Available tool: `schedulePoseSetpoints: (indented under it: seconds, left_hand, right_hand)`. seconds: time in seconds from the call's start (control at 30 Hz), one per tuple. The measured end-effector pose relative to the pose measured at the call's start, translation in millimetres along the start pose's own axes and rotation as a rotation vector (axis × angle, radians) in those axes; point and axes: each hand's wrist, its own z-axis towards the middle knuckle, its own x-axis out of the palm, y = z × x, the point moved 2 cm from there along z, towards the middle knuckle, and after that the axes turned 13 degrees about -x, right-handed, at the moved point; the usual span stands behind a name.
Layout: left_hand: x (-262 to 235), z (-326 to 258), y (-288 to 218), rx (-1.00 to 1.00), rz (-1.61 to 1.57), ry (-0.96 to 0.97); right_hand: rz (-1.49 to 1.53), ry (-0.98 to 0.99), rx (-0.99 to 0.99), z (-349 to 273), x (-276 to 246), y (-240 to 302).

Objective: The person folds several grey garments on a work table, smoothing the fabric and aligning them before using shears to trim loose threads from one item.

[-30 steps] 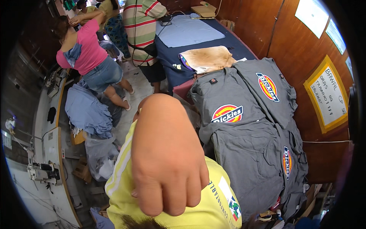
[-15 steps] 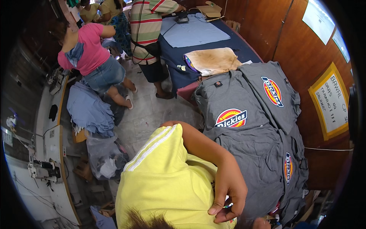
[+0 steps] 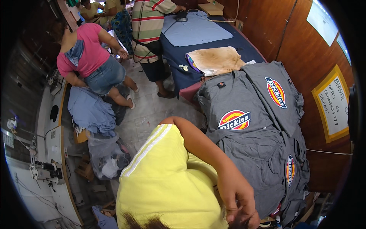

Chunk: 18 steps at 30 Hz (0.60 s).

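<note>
My bent left arm, in a yellow sleeve point(image 3: 152, 160) with white stripes, crosses in front of me. Its hand, my left hand point(image 3: 241, 204), hangs at the lower edge with fingers curled and drawn together. Whatever they may hold is hidden. Against these fingertips shows a bit of my right hand point(image 3: 254, 221), mostly cut off by the frame. Just right of both hands lie grey garments point(image 3: 251, 160) with colourful oval badges, spread over one another on the table.
Beyond lies a dark blue ironing table point(image 3: 179, 78) with light blue cloth point(image 3: 198, 32) and a stained pad point(image 3: 217, 61). A person in stripes point(image 3: 150, 30) holds an iron point(image 3: 181, 17). Another in pink point(image 3: 89, 47) stands by piled blue garments point(image 3: 91, 110). Sewing machines point(image 3: 47, 171) line the left.
My left hand has moved right and down, meeting my right fingertips. The person in pink has turned, one arm lowered to the blue pile, the other held out. The view has shifted slightly.
</note>
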Motion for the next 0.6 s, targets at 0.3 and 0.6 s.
schedulePoseSetpoints:
  seconds: [0.3, 0.6]
  left_hand:
    - [9, -11, 34, 0.029, -0.041, 0.15]
    - [-66, -120, 186, -1.346, 1.162, -1.056]
  right_hand:
    - [-0.424, -0.875, 0.872, -125, 5, -28]
    - [-1.356, -0.866, 1.806, -315, 140, -48]
